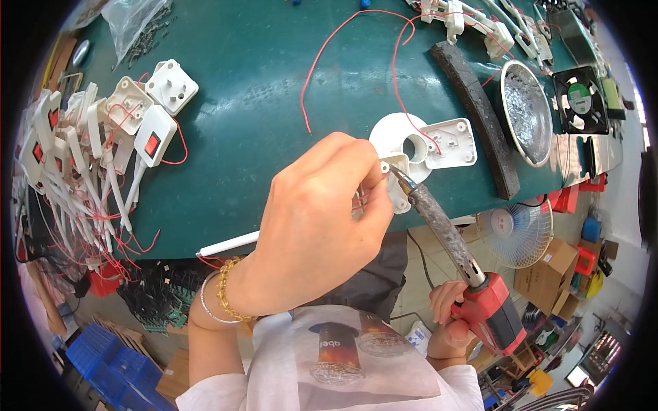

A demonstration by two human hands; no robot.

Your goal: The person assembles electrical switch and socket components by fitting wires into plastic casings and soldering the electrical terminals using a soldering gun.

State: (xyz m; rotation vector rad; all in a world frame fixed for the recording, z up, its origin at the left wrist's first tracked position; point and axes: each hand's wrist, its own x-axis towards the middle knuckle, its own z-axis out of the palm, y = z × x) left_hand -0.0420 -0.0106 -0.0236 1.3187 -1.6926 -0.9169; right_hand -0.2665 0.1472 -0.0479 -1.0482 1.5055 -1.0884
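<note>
My left hand (315, 219) is over the front edge of the green bench, its fingers pinched at a small white plastic housing (397, 195). Short red wires show between the fingers and palm; most of the housing is hidden. Lower right, my right hand (452, 315) grips the red and black handle of a soldering iron (445, 229). The iron's tip meets the housing beside my left fingertips. Just beyond lie a white ring-shaped spool (387, 130) and an open white plug cover (456, 144) with metal contacts inside. A red wire (395, 75) curves down to that cover.
White plug and switch units (75, 151) with red wires pile up at left. A dark bar (476, 116), a metal bowl (526, 113) and a black cooling fan (580, 101) stand at right. A plastic bag (133, 24) lies far left; a floor fan (517, 229) is below the bench.
</note>
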